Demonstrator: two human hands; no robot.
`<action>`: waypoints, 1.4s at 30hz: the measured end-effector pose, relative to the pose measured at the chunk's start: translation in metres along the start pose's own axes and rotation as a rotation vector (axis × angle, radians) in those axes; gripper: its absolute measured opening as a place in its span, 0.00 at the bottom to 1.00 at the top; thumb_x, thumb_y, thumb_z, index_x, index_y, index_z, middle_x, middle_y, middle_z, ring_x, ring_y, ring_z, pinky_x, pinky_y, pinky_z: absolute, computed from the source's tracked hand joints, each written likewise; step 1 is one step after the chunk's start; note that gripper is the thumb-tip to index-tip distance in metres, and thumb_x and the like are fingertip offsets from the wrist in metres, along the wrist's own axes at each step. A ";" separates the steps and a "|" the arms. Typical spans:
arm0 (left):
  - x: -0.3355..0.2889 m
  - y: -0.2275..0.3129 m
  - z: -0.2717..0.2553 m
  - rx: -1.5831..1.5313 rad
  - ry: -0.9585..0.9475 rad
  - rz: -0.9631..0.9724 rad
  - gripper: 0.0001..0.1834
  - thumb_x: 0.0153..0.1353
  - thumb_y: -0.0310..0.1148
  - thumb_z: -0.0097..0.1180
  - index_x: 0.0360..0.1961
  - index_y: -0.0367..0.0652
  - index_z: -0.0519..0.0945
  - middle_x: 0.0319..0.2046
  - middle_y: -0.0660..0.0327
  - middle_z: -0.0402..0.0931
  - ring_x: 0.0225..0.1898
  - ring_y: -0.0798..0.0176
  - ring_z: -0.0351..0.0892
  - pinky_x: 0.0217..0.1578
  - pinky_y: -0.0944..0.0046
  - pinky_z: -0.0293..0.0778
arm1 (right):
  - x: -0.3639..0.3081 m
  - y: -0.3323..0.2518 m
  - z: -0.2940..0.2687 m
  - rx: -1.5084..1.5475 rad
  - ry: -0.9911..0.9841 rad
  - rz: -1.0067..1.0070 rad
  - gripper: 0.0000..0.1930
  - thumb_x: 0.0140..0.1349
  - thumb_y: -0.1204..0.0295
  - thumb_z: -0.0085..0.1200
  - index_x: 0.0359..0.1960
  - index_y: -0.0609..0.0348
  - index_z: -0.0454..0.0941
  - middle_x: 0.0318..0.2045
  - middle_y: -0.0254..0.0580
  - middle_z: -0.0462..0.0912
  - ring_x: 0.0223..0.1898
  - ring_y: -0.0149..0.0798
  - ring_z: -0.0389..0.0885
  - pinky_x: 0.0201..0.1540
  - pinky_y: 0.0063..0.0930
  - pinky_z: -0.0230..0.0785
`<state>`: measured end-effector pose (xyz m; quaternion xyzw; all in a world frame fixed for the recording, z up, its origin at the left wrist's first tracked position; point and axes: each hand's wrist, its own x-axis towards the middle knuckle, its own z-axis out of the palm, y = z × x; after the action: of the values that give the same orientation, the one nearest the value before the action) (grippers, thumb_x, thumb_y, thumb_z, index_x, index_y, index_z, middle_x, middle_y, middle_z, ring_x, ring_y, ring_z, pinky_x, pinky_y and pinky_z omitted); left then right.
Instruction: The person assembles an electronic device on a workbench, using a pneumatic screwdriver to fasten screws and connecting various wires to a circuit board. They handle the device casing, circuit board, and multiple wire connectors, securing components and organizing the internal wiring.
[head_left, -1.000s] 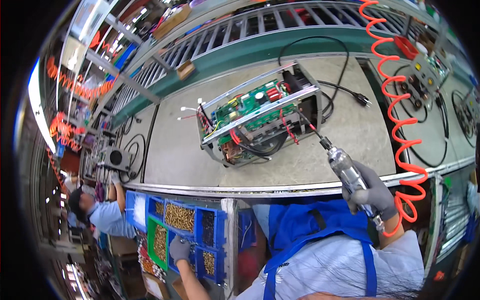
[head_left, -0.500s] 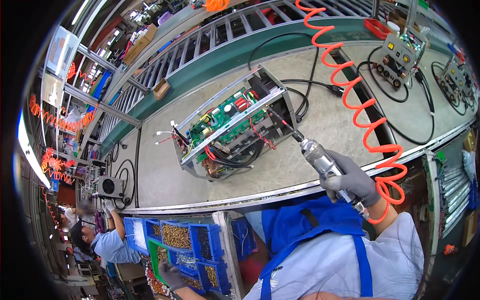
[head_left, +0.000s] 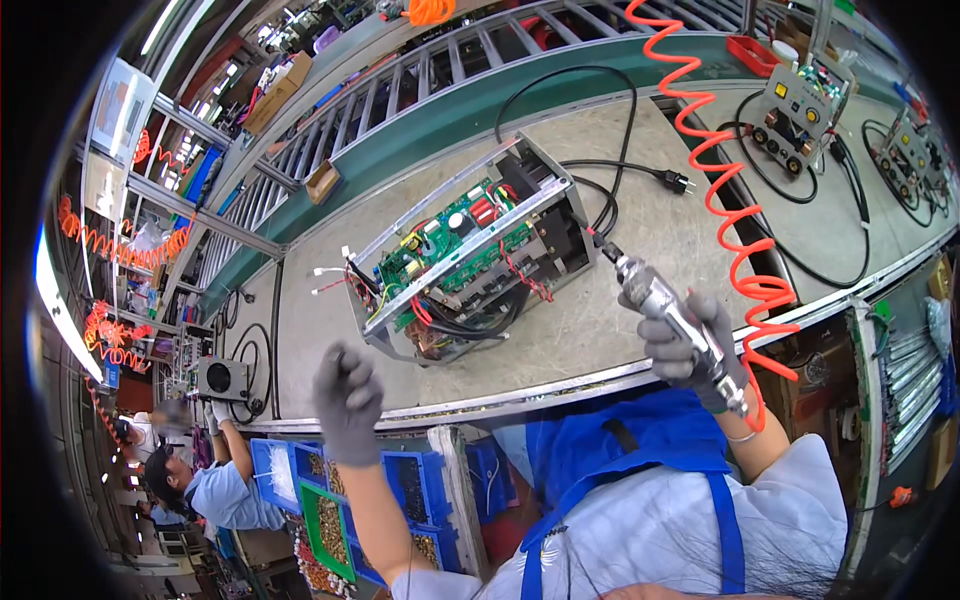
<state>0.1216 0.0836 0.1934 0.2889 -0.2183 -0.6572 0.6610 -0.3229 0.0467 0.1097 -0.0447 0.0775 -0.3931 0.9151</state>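
My right hand (head_left: 685,345), in a grey glove, is wrapped round a silver air screwdriver (head_left: 665,310). The tool's bit points up and left, close to the right end of an open metal chassis (head_left: 575,215) and apart from its side. Inside the chassis lies a green circuit board (head_left: 450,232) with red and black wires. My left hand (head_left: 350,400), also gloved, is raised above the bench's front edge, below the chassis's left end. Its fingers are curled together; whatever they may hold is hidden.
An orange coiled hose (head_left: 735,215) runs down to the screwdriver. Blue bins (head_left: 405,480) and a green bin (head_left: 325,530) with small fasteners stand at lower left. A black power plug (head_left: 675,182) lies behind the chassis. Further units (head_left: 800,110) stand at right. A co-worker (head_left: 215,490) works at left.
My left hand has risen from the bins to the bench's front edge. The screwdriver's bit has drawn back right from the chassis, and my right hand's grip has shifted.
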 end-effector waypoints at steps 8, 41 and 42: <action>0.146 -0.073 0.125 0.581 -0.238 -0.126 0.19 0.68 0.29 0.51 0.56 0.28 0.71 0.39 0.58 0.76 0.29 0.75 0.72 0.25 0.81 0.66 | -0.016 0.013 0.045 -0.959 0.285 -0.074 0.44 0.38 0.66 0.62 0.62 0.64 0.62 0.24 0.40 0.75 0.19 0.34 0.77 0.21 0.28 0.70; 0.217 -0.105 0.126 1.524 -0.622 0.152 0.12 0.53 0.27 0.64 0.41 0.39 0.87 0.35 0.56 0.82 0.36 0.62 0.80 0.41 0.63 0.74 | -0.009 0.005 0.048 -0.943 0.275 0.039 0.47 0.44 0.66 0.65 0.69 0.61 0.57 0.30 0.39 0.75 0.26 0.31 0.77 0.29 0.26 0.72; 0.217 -0.104 0.125 1.530 -0.608 0.147 0.12 0.53 0.28 0.64 0.40 0.40 0.87 0.34 0.56 0.83 0.36 0.62 0.80 0.41 0.63 0.74 | -0.007 0.007 0.047 -1.018 0.303 0.021 0.47 0.44 0.66 0.65 0.69 0.61 0.57 0.31 0.38 0.75 0.28 0.31 0.77 0.32 0.26 0.72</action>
<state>-0.0306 -0.1409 0.1963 0.4538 -0.7931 -0.3314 0.2349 -0.3146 0.0577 0.1562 -0.4253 0.3902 -0.2988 0.7600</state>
